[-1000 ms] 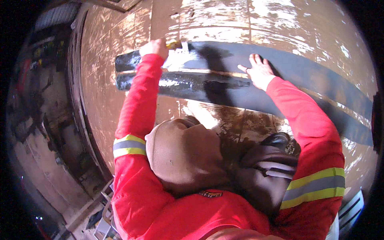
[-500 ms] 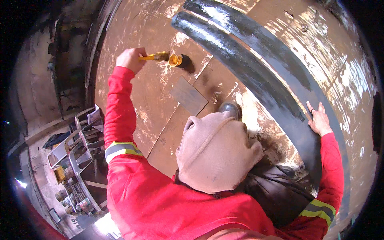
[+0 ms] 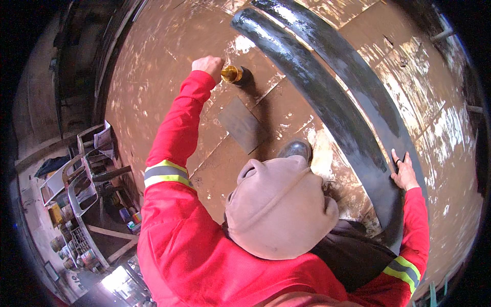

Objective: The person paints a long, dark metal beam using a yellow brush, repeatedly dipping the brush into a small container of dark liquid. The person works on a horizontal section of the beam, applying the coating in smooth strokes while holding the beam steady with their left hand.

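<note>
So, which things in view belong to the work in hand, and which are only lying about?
In use:
yellow-rimmed pot, closed left hand beside it
two long dark strips, right hand on one

Lying about:
flat grey piece
cans at lower left

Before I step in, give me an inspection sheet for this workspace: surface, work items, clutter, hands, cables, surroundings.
Surface: brown floor, pale smears and patches.
Work items: inner dark strip and outer dark strip side by side, narrow gap between; yellow-mouthed container on the floor.
Clutter: flat grey plate near the container; jumbled furniture and tins at far left.
Hands: left hand curled beside the container, grip hidden; right hand on the outer strip, fingers spread.
Cables: nothing seen.
Surroundings: shadowed area at upper left, too dark to detail.
</note>
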Demonstrator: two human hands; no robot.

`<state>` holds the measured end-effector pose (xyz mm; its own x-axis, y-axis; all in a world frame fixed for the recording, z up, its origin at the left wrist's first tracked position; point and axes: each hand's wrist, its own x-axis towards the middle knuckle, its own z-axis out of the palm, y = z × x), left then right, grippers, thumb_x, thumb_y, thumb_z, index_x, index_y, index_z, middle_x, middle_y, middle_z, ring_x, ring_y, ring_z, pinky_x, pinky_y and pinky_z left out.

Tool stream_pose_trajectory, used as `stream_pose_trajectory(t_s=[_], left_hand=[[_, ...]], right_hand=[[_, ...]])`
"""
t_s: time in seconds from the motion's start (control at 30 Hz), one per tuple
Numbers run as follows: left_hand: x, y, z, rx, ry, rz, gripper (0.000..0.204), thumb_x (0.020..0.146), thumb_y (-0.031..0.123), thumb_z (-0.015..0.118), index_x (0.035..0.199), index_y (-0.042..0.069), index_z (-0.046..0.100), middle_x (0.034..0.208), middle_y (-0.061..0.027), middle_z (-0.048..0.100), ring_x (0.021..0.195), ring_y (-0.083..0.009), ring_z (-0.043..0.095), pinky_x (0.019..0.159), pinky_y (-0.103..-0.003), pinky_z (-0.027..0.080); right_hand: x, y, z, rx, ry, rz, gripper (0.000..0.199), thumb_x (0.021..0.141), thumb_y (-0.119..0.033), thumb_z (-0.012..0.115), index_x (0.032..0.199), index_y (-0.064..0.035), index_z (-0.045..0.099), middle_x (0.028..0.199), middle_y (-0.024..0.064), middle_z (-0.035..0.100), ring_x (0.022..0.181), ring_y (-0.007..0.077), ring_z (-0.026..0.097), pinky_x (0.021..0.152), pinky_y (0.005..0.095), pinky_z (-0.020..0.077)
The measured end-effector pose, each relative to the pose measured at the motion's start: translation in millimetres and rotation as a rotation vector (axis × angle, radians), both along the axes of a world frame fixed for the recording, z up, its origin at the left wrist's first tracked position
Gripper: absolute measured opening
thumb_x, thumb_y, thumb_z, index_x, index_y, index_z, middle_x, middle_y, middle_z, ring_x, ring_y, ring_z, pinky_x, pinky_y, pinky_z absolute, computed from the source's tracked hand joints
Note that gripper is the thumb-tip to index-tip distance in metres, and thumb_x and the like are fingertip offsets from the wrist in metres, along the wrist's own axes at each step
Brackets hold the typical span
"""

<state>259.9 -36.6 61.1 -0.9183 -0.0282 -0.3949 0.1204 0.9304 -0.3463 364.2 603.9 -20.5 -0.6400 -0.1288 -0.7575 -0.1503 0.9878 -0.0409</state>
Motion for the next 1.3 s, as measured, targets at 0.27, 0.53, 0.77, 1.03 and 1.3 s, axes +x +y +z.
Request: stream_pose_trajectory(t_s=[0.27, 0.53, 0.77, 1.03, 1.3], left_hand=[[9, -10, -10, 0.086, 0.067, 0.111, 0.013, 0.076, 0.024, 0.059, 0.085, 0.017, 0.064, 0.078, -0.0118, 0.066, 0.076, -0.0336, 0.064, 0.062, -0.044, 0.05], [26, -28, 19, 0.234, 0.084, 0.291, 0.021, 0.072, 0.028, 0.07, 0.088, 0.014, 0.064, 0.08, -0.0135, 0.066, 0.078, -0.0325, 0.065, 0.064, -0.041, 0.05], [44, -46, 25, 0.311, 0.148, 0.338, 0.021, 0.072, 0.024, 0.072, 0.087, 0.011, 0.064, 0.081, -0.0131, 0.067, 0.077, -0.0305, 0.066, 0.065, -0.039, 0.05], [62, -72, 41, 0.41, 0.202, 0.399, 0.023, 0.07, 0.018, 0.074, 0.088, 0.008, 0.064, 0.075, -0.0109, 0.066, 0.07, -0.0215, 0.065, 0.062, -0.034, 0.049], [114, -127, 24, 0.902, 0.369, 0.559, 0.02, 0.077, 0.014, 0.073, 0.091, 0.003, 0.063, 0.075, 0.0018, 0.061, 0.069, -0.0061, 0.053, 0.062, -0.023, 0.042]], right_hand=[[2, 5, -6, -0.008, 0.005, 0.006, 0.098, 0.067, -0.012, 0.075, 0.145, -0.0331, 0.021, 0.143, 0.0354, 0.017, 0.133, 0.0421, 0.027, 0.106, 0.0395, 0.0332], [2, 5, -6, 0.004, -0.001, 0.009, 0.097, 0.067, -0.013, 0.074, 0.146, -0.0324, 0.019, 0.143, 0.0355, 0.017, 0.133, 0.043, 0.026, 0.107, 0.0402, 0.033], [1, 6, -7, -0.008, -0.009, 0.004, 0.096, 0.068, -0.014, 0.074, 0.146, -0.0327, 0.02, 0.143, 0.0354, 0.017, 0.133, 0.043, 0.026, 0.107, 0.0407, 0.0329], [1, 5, -6, 0.0, -0.012, -0.005, 0.096, 0.068, -0.014, 0.074, 0.145, -0.0341, 0.02, 0.144, 0.0354, 0.016, 0.133, 0.0428, 0.026, 0.106, 0.0407, 0.0339], [2, 7, -11, 0.001, -0.01, 0.011, 0.097, 0.068, -0.015, 0.074, 0.145, -0.0344, 0.019, 0.144, 0.0353, 0.015, 0.133, 0.043, 0.027, 0.106, 0.0405, 0.0346]])
